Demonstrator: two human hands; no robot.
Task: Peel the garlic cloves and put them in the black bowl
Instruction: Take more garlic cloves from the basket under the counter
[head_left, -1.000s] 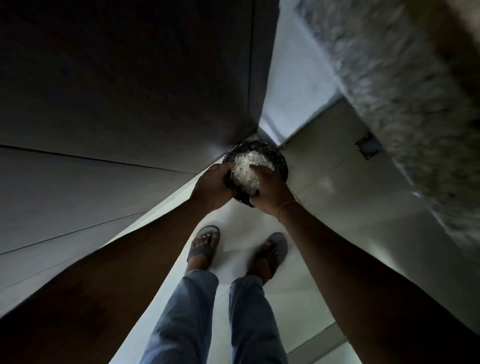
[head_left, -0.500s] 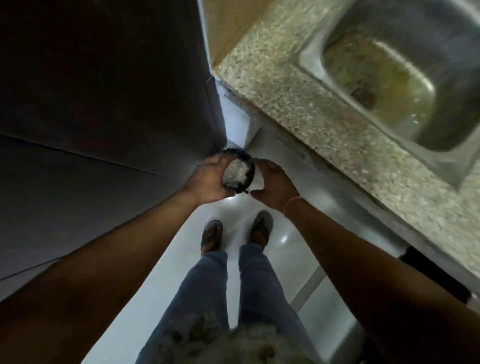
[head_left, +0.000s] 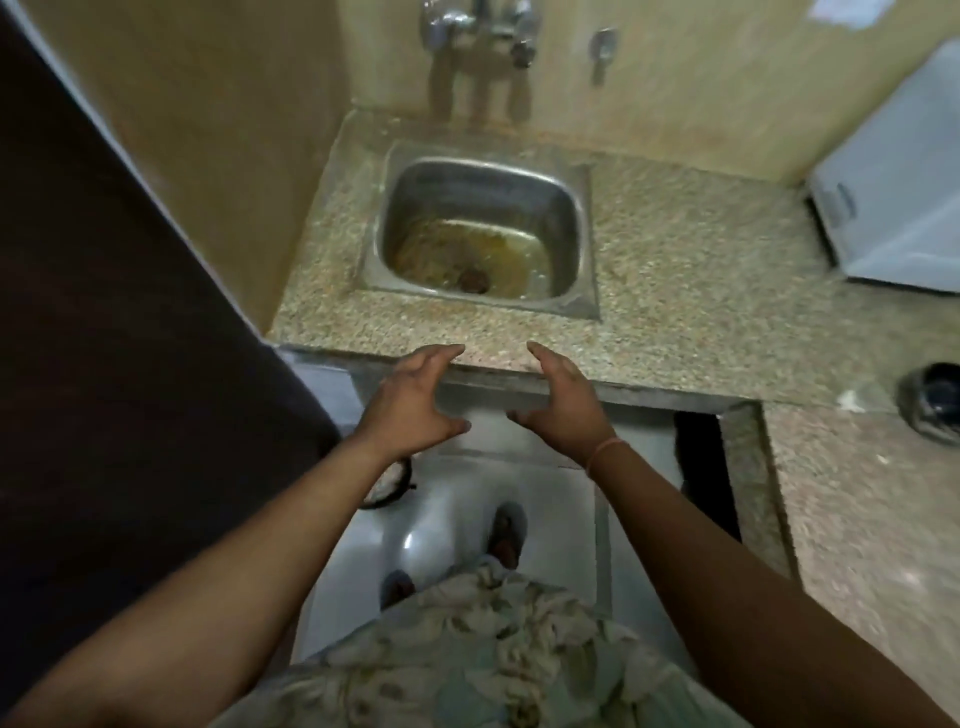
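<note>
A dark round container with white peels inside sits on the floor below my left forearm, mostly hidden by the arm. My left hand and my right hand hover side by side in front of the counter's edge, fingers spread and relaxed, holding nothing. A black bowl stands on the speckled counter at the far right; what it holds I cannot see. No garlic cloves show.
A steel sink with brownish residue is set in the granite counter, taps above it. A white appliance sits at the right. A dark door panel fills the left. My feet stand on the pale floor.
Both hands let go of the peel-filled container, which now rests on the floor. My view rose from the floor to the sink and counter, and my hands came up empty.
</note>
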